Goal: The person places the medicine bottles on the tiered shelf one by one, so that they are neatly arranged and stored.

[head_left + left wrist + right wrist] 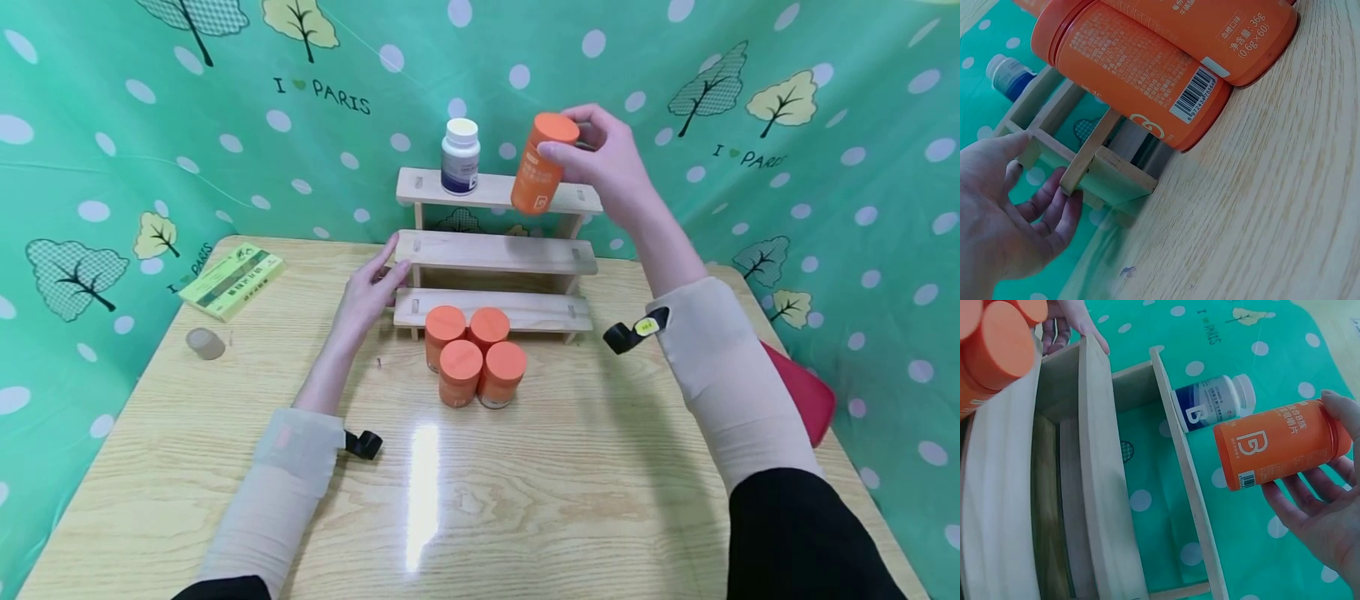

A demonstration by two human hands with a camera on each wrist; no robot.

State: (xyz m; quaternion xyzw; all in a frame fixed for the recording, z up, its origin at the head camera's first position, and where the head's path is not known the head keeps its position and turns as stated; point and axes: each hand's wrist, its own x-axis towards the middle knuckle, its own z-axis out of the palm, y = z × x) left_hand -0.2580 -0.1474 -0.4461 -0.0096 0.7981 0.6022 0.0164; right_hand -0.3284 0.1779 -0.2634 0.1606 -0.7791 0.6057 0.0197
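My right hand holds an orange pill bottle, tilted, just in front of and above the top tier of a three-tier wooden stand. In the right wrist view, thumb and fingers wrap the bottle near its cap. A white-capped bottle with a dark blue label stands on the top tier, left of it. My left hand grips the left end of the stand's middle tier, with thumb above and fingers below in the left wrist view. Several orange-capped bottles stand clustered before the bottom tier.
A green and yellow box lies at the table's back left, and a small grey cap-like object is near it. Something red sits at the right edge, partly behind my right sleeve. A green polka-dot cloth hangs behind the stand.
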